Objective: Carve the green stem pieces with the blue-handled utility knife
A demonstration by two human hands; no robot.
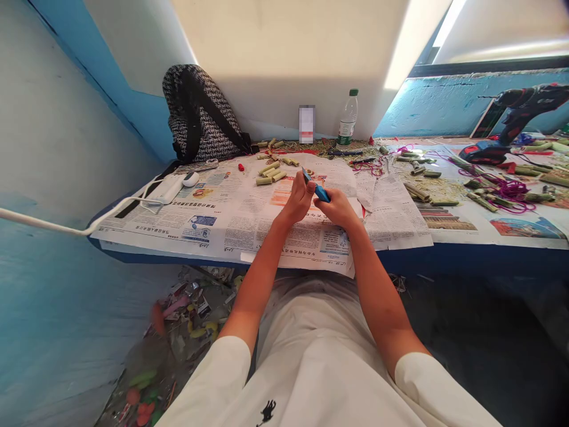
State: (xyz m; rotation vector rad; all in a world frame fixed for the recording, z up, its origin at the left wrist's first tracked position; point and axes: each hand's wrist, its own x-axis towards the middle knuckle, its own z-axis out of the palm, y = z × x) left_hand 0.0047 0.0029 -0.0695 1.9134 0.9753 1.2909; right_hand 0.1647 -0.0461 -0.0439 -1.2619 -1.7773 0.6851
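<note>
In the middle of the newspaper-covered table, my right hand (pixel 338 209) is closed round the blue handle of a utility knife (pixel 320 193). Its metal blade points up and left, past the fingers of my left hand (pixel 297 200). That left hand is closed close beside the blade; whatever it grips is hidden by the fingers. Just beyond it lie several short cut lengths of pale green stem (pixel 271 173), bamboo-like, on the newspaper (pixel 249 216). A small red object (pixel 241 167) sits to their left.
Left are a patterned backpack (pixel 200 115) and a white power strip (pixel 166 188) with a cable. A plastic bottle (pixel 347 121) and a pixelated upright card (pixel 306 124) stand behind. Right are a cordless drill (pixel 493 145), stem pieces and purple string (pixel 511 188). Litter covers the floor.
</note>
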